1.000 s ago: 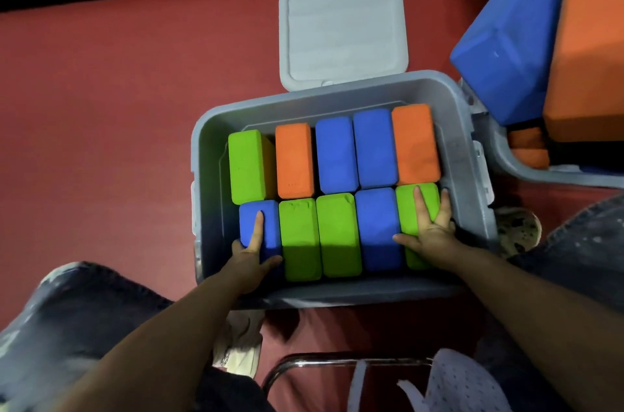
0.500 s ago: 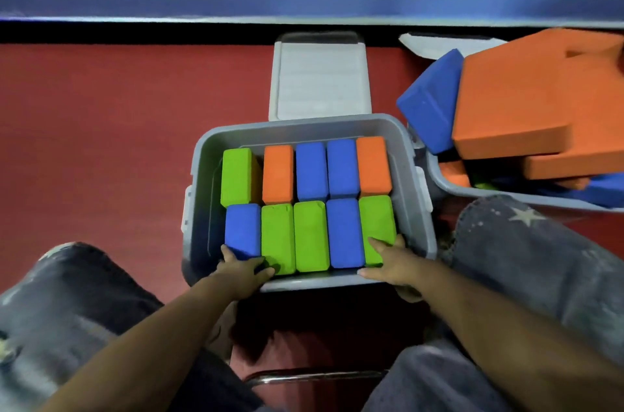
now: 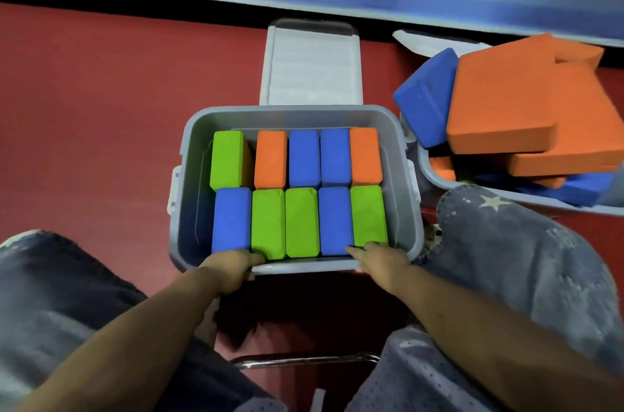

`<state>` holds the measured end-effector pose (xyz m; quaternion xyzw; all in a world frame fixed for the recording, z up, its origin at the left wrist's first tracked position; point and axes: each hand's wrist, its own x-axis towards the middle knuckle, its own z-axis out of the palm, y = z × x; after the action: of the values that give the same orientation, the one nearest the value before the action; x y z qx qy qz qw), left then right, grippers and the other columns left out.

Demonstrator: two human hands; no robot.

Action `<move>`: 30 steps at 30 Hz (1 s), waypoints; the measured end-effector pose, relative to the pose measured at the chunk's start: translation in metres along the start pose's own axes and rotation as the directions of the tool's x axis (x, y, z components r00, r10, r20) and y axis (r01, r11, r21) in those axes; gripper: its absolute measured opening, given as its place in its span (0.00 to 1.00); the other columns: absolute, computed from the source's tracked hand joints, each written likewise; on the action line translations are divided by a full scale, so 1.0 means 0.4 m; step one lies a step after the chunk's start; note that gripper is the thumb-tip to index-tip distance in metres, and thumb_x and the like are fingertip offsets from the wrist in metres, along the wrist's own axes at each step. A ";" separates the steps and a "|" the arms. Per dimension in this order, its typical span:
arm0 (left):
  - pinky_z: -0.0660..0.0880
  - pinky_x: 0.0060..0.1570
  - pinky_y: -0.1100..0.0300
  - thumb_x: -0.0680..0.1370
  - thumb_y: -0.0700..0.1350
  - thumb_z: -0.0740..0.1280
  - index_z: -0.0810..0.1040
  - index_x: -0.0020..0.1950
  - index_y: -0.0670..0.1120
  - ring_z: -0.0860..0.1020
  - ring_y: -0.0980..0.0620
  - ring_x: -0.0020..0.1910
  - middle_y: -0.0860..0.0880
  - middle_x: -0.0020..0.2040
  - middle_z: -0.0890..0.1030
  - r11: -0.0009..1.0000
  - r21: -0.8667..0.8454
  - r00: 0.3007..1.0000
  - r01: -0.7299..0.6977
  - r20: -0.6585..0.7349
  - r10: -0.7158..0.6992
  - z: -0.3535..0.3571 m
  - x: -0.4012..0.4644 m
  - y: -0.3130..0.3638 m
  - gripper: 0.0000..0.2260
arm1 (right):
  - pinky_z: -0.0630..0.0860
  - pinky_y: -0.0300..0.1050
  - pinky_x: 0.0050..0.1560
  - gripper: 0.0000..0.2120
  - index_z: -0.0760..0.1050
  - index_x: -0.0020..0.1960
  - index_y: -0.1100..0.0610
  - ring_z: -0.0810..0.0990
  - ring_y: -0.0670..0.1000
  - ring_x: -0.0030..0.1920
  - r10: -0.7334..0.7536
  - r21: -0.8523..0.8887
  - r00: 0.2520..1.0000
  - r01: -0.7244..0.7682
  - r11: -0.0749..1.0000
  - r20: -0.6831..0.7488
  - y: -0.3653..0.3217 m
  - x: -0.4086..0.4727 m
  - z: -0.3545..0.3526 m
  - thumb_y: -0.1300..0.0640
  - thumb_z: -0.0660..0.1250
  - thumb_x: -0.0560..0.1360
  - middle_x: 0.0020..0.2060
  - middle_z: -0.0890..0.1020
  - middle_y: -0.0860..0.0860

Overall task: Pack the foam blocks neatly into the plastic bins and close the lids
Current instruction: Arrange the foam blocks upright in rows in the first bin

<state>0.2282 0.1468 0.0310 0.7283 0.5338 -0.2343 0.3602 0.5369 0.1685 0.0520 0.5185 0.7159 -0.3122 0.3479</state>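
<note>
Head view: gripping near rim of grey bin (image 3: 407, 182) with left hand (image 3: 229, 268) and right hand (image 3: 381, 261), fingers curling over edge; ten foam blocks (image 3: 300, 222) sitting packed inside; lid (image 3: 310, 64) lying open at far side.

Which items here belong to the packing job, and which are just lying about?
Part of the job:
- grey bin holding ten foam blocks
- its open lid
- second bin piled with loose blocks
- left hand and right hand at the near rim

Lying about:
- metal chair bar
- red floor
</note>
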 end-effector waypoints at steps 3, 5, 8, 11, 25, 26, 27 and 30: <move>0.73 0.50 0.57 0.78 0.48 0.61 0.73 0.61 0.56 0.76 0.50 0.55 0.53 0.56 0.77 0.998 0.065 0.996 -0.011 -0.088 0.017 0.006 -0.013 -0.010 0.12 | 0.68 0.56 0.62 0.26 0.50 0.77 0.44 0.68 0.59 0.65 -0.005 -0.084 1.000 0.003 0.996 -0.018 -0.009 0.008 0.000 0.54 0.55 0.82 0.65 0.68 0.57; 0.73 0.52 0.57 0.78 0.47 0.60 0.73 0.63 0.57 0.76 0.51 0.56 0.54 0.57 0.78 0.997 0.071 0.985 0.021 -0.170 -0.008 -0.003 -0.024 -0.030 0.14 | 0.69 0.56 0.61 0.25 0.52 0.76 0.45 0.69 0.60 0.64 -0.013 -0.106 0.998 0.007 0.994 -0.055 -0.032 0.017 0.004 0.57 0.54 0.82 0.64 0.69 0.57; 0.70 0.54 0.59 0.77 0.46 0.65 0.77 0.64 0.56 0.78 0.47 0.57 0.52 0.58 0.81 0.991 -0.043 0.938 0.125 -0.320 -0.133 -0.037 -0.013 -0.098 0.15 | 0.69 0.53 0.62 0.26 0.54 0.76 0.46 0.69 0.60 0.63 -0.027 -0.053 0.990 0.019 0.998 -0.140 -0.099 0.043 -0.006 0.60 0.53 0.80 0.64 0.69 0.56; 0.71 0.55 0.59 0.76 0.49 0.68 0.78 0.63 0.57 0.77 0.46 0.57 0.50 0.58 0.81 0.955 -0.170 0.926 0.244 -0.251 -0.282 -0.087 0.006 -0.172 0.15 | 0.63 0.57 0.68 0.27 0.56 0.76 0.45 0.67 0.59 0.65 0.011 0.024 0.975 -0.006 1.000 -0.221 -0.167 0.076 -0.038 0.62 0.52 0.80 0.66 0.69 0.54; 0.71 0.55 0.58 0.79 0.61 0.58 0.75 0.67 0.52 0.75 0.45 0.61 0.45 0.63 0.78 0.870 -0.264 0.897 0.417 -0.038 -0.441 -0.153 -0.037 -0.182 0.22 | 0.67 0.50 0.64 0.21 0.64 0.72 0.47 0.72 0.58 0.64 -0.033 -0.042 0.970 0.024 0.999 -0.242 -0.273 0.168 -0.133 0.59 0.53 0.80 0.64 0.72 0.55; 0.71 0.55 0.58 0.79 0.61 0.58 0.75 0.67 0.51 0.75 0.44 0.61 0.44 0.63 0.77 0.875 -0.249 0.901 0.414 -0.025 -0.433 -0.165 -0.045 -0.157 0.22 | 0.67 0.49 0.64 0.20 0.65 0.71 0.47 0.72 0.58 0.64 -0.037 -0.021 0.974 0.034 0.999 -0.223 -0.273 0.162 -0.143 0.58 0.54 0.80 0.63 0.72 0.56; 0.71 0.56 0.58 0.79 0.61 0.58 0.76 0.66 0.50 0.75 0.45 0.61 0.44 0.63 0.78 0.879 -0.259 0.910 0.399 -0.007 -0.415 -0.185 -0.055 -0.128 0.22 | 0.68 0.49 0.64 0.19 0.66 0.70 0.48 0.72 0.58 0.64 -0.050 0.018 0.976 0.055 0.998 -0.212 -0.273 0.152 -0.150 0.57 0.56 0.80 0.64 0.73 0.57; 0.68 0.60 0.60 0.79 0.59 0.60 0.76 0.65 0.49 0.73 0.49 0.63 0.48 0.65 0.76 0.857 -0.411 0.943 0.311 0.022 -0.331 -0.260 -0.099 -0.055 0.21 | 0.68 0.47 0.66 0.23 0.65 0.72 0.53 0.71 0.58 0.66 -0.148 0.144 0.977 0.171 0.975 -0.155 -0.266 0.092 -0.168 0.50 0.63 0.78 0.67 0.71 0.57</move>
<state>0.1904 0.2070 0.1192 0.5432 0.6935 -0.1561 0.4469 0.4151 0.2137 0.0688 0.5062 0.7518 -0.3562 0.2275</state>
